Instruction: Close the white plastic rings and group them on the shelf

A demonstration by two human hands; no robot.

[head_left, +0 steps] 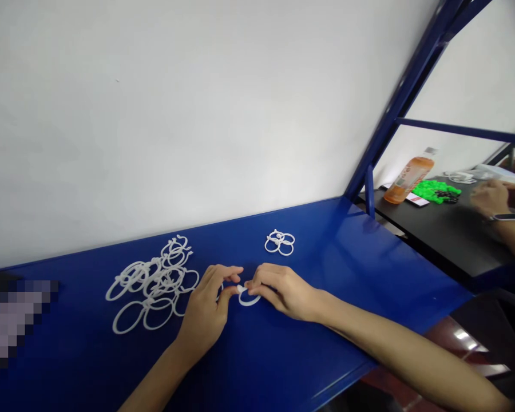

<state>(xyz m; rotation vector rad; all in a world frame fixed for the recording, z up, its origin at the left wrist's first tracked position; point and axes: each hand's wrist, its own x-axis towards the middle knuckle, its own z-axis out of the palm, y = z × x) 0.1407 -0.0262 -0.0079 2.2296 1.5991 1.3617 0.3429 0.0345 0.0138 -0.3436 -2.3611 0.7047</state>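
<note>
A white plastic ring (249, 304) is between my two hands, low over the blue table. My right hand (288, 290) pinches its upper right side between thumb and bent fingers. My left hand (206, 306) has its thumb tip against the small white joint at the ring's left, its fingers curled just above; part of the grip is hidden. A bit of white curve shows behind the left thumb. To the left lies a loose pile of white rings (158, 321), several joined together. Beyond my right hand rests a small cluster of joined white rings (285, 253).
The blue table (317, 234) meets a white wall (223, 114). A blue metal frame (380, 134) rises at right. Past it, a black table (438, 229) holds an orange drink bottle (412, 178), green items (433, 190) and a phone (418, 199); another person's hands (491, 200) work there.
</note>
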